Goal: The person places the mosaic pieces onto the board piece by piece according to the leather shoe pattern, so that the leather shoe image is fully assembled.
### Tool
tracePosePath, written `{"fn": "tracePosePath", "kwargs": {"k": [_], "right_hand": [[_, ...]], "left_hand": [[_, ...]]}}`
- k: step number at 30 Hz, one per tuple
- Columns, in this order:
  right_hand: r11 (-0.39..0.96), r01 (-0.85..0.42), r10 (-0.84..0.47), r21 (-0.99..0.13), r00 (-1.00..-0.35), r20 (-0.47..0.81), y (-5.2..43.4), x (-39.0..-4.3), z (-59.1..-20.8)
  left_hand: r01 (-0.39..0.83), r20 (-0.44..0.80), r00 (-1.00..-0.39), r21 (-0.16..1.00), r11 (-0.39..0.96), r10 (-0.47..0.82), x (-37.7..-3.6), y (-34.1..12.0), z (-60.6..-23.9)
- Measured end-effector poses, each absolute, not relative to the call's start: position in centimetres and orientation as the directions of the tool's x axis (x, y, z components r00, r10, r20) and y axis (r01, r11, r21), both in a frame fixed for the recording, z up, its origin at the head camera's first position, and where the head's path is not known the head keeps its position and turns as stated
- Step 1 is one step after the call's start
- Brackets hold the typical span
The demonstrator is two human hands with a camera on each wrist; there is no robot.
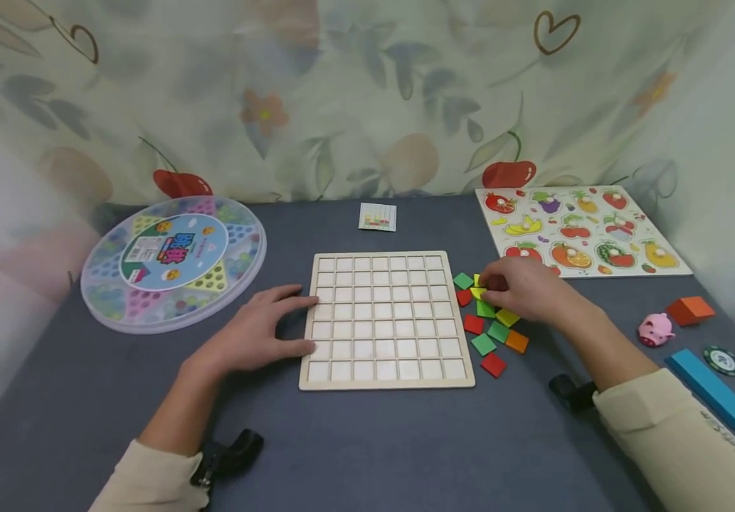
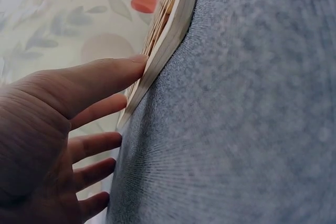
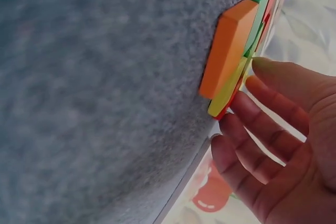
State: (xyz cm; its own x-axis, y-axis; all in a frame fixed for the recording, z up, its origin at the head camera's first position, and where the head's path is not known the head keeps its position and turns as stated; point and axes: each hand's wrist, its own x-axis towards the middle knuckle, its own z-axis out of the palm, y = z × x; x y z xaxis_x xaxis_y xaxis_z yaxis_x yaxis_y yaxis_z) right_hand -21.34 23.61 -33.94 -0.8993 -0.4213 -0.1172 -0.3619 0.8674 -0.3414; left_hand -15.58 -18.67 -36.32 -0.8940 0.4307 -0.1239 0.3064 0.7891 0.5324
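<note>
A light wooden grid board (image 1: 385, 386) of square cells lies flat in the middle of the table. My left hand (image 1: 263, 328) is at its left edge with fingers spread; the thumb (image 2: 118, 72) touches the rim in the left wrist view. Right of the board lies a loose cluster of coloured square tiles: red (image 1: 493, 365), green (image 1: 484, 344), yellow (image 1: 507, 318) and orange (image 1: 517, 341). Over its far end, my right hand (image 1: 527, 290) pinches a small yellow tile (image 1: 477, 294) between thumb and index finger. The other fingers are loosely bent in the right wrist view.
A round Chinese checkers box (image 1: 173, 259) is at the left. A small pattern card (image 1: 377, 217) lies behind the board. At the back right is a fruit puzzle board (image 1: 581, 231); nearer are a pink pig (image 1: 655, 330), orange block (image 1: 690, 311), chip (image 1: 722, 360) and blue bar (image 1: 713, 389).
</note>
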Motion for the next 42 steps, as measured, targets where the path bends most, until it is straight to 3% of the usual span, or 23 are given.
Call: {"fn": "tracePosePath", "kwargs": {"k": [22, 33, 42], "right_hand": [[0.916, -0.296, -0.353, -0.269, -0.915, -0.195, 21.8, -21.6, -33.2], [0.882, -0.250, -0.325, -0.398, -0.936, -0.133, 21.7, -21.4, -32.9], [0.796, -0.191, -0.313, -0.574, -0.942, -0.121, 18.1, -21.0, -31.4]], "left_hand": [[0.293, -0.129, -0.896, 0.548, 0.784, 0.425, -15.7, -18.8, -36.6], [0.300, -0.110, -0.897, 0.560, 0.772, 0.429, -15.3, -18.9, -36.8], [0.297, -0.109, -0.899, 0.561, 0.773, 0.424, -15.4, -18.9, -36.8]]}}
